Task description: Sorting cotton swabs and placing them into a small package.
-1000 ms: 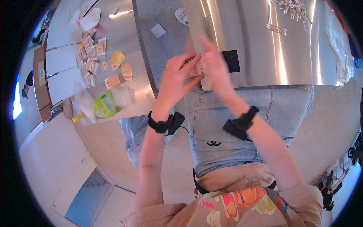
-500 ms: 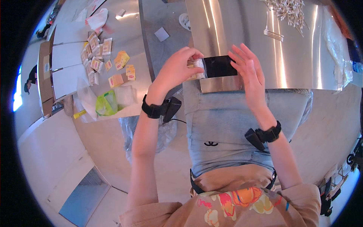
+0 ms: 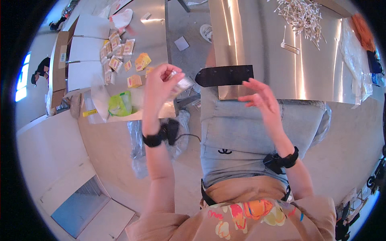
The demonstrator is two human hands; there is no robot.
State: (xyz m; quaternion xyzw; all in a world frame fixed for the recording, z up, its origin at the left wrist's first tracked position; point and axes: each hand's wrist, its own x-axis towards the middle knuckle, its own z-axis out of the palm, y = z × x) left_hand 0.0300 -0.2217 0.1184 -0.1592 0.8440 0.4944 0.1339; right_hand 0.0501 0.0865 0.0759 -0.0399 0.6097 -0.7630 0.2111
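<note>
My left hand (image 3: 157,90) is closed on a small clear packet of cotton swabs (image 3: 184,83), held in the gap between the two metal tables; motion blurs the packet. A flat black strip (image 3: 227,75) with one pointed end lies at the near left corner of the right metal table (image 3: 273,76), its tip sticking out past the edge. Beside the strip's right end is my right hand (image 3: 263,99), fingers apart and holding nothing. Loose cotton swabs (image 3: 300,18) are heaped farther back, and a short row of swabs (image 3: 290,48) lies in front of the heap.
On the left table, filled swab packets (image 3: 116,63) lie in a pile near yellow cards (image 3: 142,62) and a green plastic bag (image 3: 120,104). A cardboard box with white flaps (image 3: 88,49) stands beyond them. Clear plastic sheeting (image 3: 356,60) covers the right table's far right edge.
My left hand has moved left with the swab packet, off the black strip's left end. My right hand has drawn slightly down, away from the strip. The whole view has shifted a little.
</note>
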